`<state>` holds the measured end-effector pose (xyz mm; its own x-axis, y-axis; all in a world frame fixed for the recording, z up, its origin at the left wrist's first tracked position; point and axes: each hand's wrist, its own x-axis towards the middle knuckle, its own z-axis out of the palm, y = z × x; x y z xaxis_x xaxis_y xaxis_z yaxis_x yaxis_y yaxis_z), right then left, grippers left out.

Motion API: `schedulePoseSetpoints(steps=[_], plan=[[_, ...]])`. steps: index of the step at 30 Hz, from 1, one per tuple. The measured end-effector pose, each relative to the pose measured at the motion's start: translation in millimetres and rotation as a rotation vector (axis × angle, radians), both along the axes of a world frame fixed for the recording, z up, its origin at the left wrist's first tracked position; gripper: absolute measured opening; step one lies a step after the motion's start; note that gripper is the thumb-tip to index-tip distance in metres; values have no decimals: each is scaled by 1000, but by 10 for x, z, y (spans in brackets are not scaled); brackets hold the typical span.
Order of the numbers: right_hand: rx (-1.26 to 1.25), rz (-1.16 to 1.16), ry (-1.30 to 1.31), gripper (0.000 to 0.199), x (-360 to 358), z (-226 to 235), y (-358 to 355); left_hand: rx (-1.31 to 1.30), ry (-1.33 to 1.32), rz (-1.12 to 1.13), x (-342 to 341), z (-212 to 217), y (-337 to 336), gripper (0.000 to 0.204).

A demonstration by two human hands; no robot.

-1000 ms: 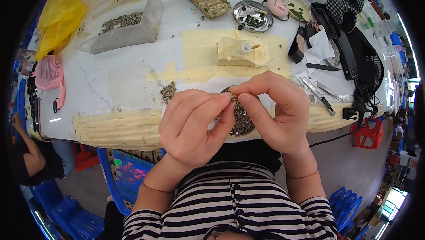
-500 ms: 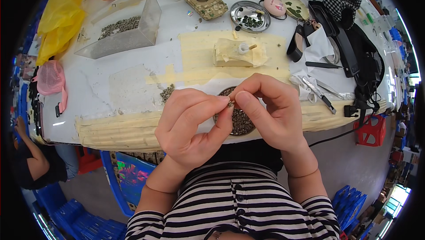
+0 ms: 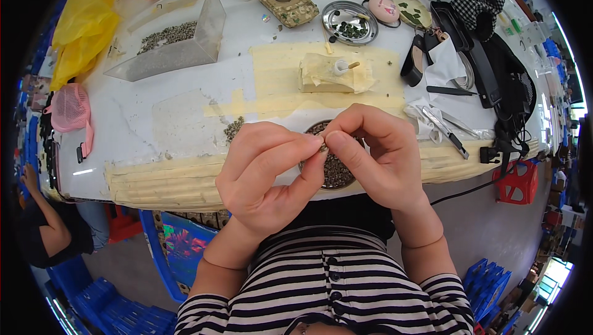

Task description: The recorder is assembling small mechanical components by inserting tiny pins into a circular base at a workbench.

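Observation:
Between the fingertips of my left hand [image 3: 269, 171] is a tiny greenish-brown part [image 3: 323, 147], pinched by thumb and forefinger. The thumb and forefinger of my right hand [image 3: 380, 156] are closed against the same small part from the other side. Below both hands stands a round dish [image 3: 340, 177] full of small brownish-grey pieces, partly covered by my fingers. A small heap of similar pieces [image 3: 234, 129] lies on the table left of my hands. Beyond them is a block wrapped in yellow tape [image 3: 321, 75], with a white cup-like piece and a thin stick on top.
A clear bin [image 3: 167, 38] of small pieces stands at the left. A camouflage model tank hull [image 3: 285, 2] and a metal plate [image 3: 349, 23] of dark green parts are farther back. At right lie a utility knife [image 3: 446, 133], tweezers [image 3: 460, 123] and black straps. Someone sits at far left.
My hands stay almost in place, with only a slight shift of the fingertips around the tiny part. The person's arm at far left moves a little.

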<state>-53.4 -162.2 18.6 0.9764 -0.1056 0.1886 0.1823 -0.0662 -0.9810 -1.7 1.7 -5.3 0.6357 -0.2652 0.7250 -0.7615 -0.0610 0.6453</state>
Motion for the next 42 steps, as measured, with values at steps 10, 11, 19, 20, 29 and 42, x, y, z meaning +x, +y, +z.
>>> schedulePoseSetpoints(steps=[10, 11, 19, 20, 29, 42], plan=[[110, 31, 64, 11, -18, -22, -2, -3, 14, -15, 9, -10, 7, 32], [113, 44, 62, 11, -21, -28, -8, -1, 11, -17, 11, -11, 6, 32], [79, 39, 40, 9, -15, -11, -28, 12, -4, -6, 15, -14, -3, 31], [57, 38, 23, 10, -13, -17, -33, 13, -4, -5, 14, -15, -6, 31], [55, -78, 21, 8, -45, -23, -74, 39, 37, 19, -15, 3, 3, 29], [-363, -279, -187, 3, -87, -186, -206, 430, 170, 152, -71, 37, 295, 18]])
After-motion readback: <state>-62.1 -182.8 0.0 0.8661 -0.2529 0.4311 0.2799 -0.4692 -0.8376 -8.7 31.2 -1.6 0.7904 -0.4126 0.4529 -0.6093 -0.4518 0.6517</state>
